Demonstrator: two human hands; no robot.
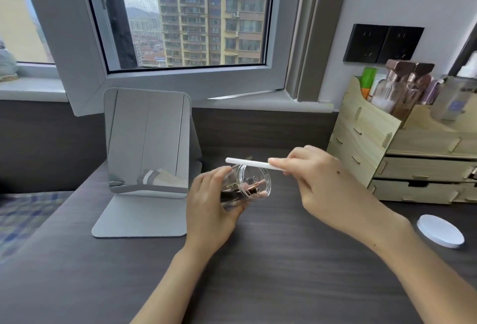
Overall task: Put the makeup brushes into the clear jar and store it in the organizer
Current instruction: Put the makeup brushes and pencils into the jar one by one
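The loading step is under way: the jar (pixel 247 185), tipped on its side with its mouth facing right, already holds a few brushes, though glare makes their number hard to tell. The left hand (pixel 211 210) wraps closed around the jar, lifted just above the counter (pixel 258 285). The right hand (pixel 322 181) pinches a white brush (pixel 249 163) level, just above the mouth. Next the brush must tilt and slide in. The lid (pixel 440 230) lies apart at right; the organizer (pixel 366 143) stands behind.
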